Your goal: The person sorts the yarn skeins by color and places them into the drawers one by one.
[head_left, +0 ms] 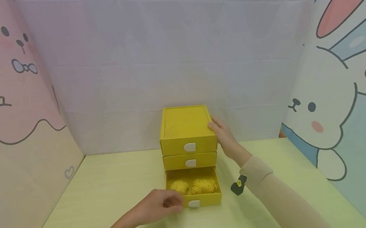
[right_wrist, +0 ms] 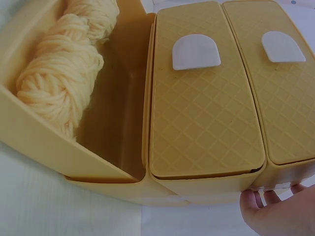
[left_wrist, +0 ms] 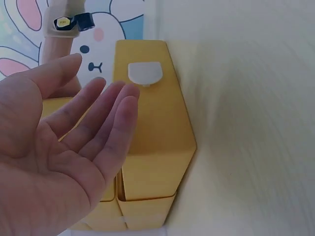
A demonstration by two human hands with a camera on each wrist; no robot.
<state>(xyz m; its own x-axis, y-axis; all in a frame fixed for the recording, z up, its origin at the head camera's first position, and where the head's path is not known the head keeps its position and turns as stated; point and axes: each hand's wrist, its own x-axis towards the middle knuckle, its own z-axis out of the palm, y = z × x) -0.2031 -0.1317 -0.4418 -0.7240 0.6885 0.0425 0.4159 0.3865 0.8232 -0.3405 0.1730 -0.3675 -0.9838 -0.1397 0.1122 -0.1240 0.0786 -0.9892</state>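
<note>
A yellow three-tier drawer cabinet (head_left: 185,123) stands against the back wall. Its bottom drawer (head_left: 209,200) is pulled out, while the upper two drawers are closed. Inside the bottom drawer lie a round ball of yellow yarn (head_left: 179,187) and a longer yarn skein (head_left: 203,186). My left hand (head_left: 161,206) is at the drawer's front left corner, fingers loosely bent; in the left wrist view its palm holds nothing. With the fingers along the side of the top tier, my right hand (head_left: 225,136) rests against the cabinet's right side.
White tabs mark the drawer fronts, such as the middle tab (head_left: 190,163). A pale yellow-green table (head_left: 119,181) lies beneath. A white cloth wall (head_left: 175,47) is behind, with cartoon panels on both sides.
</note>
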